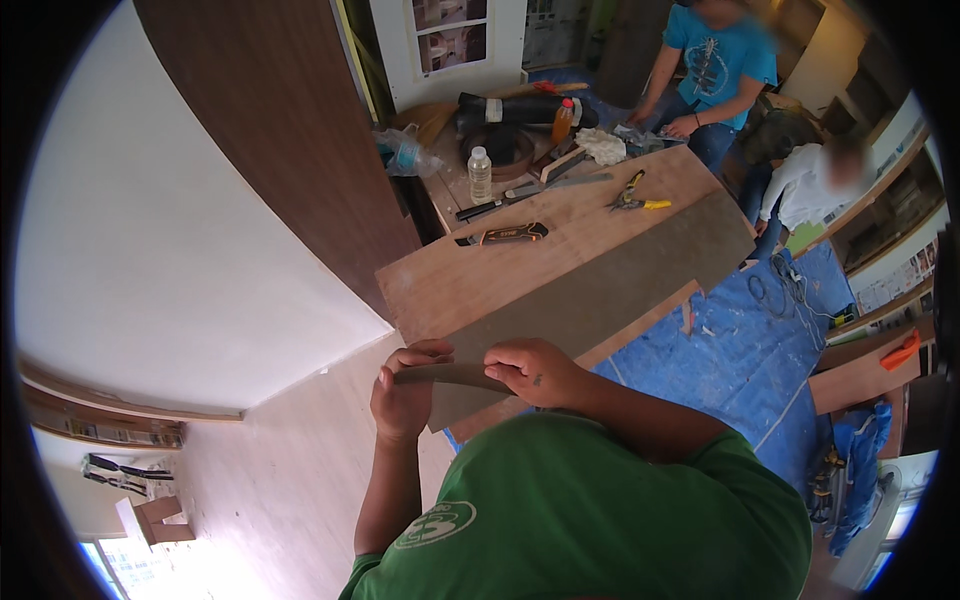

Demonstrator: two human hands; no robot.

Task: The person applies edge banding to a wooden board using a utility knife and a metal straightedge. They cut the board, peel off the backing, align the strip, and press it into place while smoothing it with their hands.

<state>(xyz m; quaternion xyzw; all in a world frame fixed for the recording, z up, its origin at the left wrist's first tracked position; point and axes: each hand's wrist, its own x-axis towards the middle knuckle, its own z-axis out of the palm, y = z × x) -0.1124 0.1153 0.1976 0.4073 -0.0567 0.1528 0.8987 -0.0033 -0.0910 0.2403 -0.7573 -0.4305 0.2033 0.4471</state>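
Note:
My left hand [405, 395] grips the near-left end of a thin grey-brown sheet [600, 285], fingers curled over its edge. My right hand [530, 375] pinches the same end slightly to the right, where a narrow flap appears bent up between both hands. The sheet lies along a pale plywood board [430, 290]. On that board, beyond my hands, are an orange and black utility knife [510, 233] and yellow-handled pliers [645, 203].
A bottle [479, 180], orange drink [563, 122] and tools crowd the back. One person [715, 80] in blue and another [800, 195] in white work at the right. A blue tarp [730, 380] with cables covers the right floor; a white wall [150, 230] borders the left.

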